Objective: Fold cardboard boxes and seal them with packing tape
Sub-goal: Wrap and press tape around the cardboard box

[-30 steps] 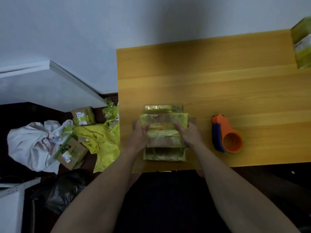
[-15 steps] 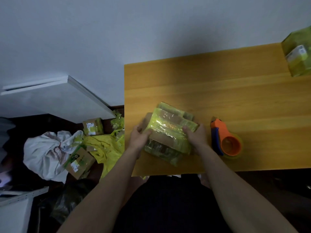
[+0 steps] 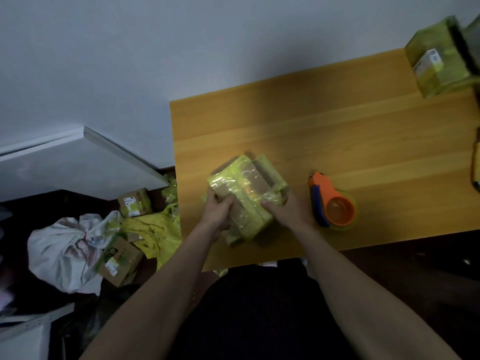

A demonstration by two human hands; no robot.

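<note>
A wooden table stands against a pale wall. Near its front edge lies a cardboard box wrapped in yellow-green tape, its long axis running diagonally from near left to far right. The left hand grips its left end; the right hand grips its right side. A tape dispenser sits just right of the box. Another taped box stands at the far right corner. Parcels and a white bag lie on the floor to the left.

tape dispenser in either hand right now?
No: the tape dispenser lies on the table while the left hand and right hand hold the box.
</note>
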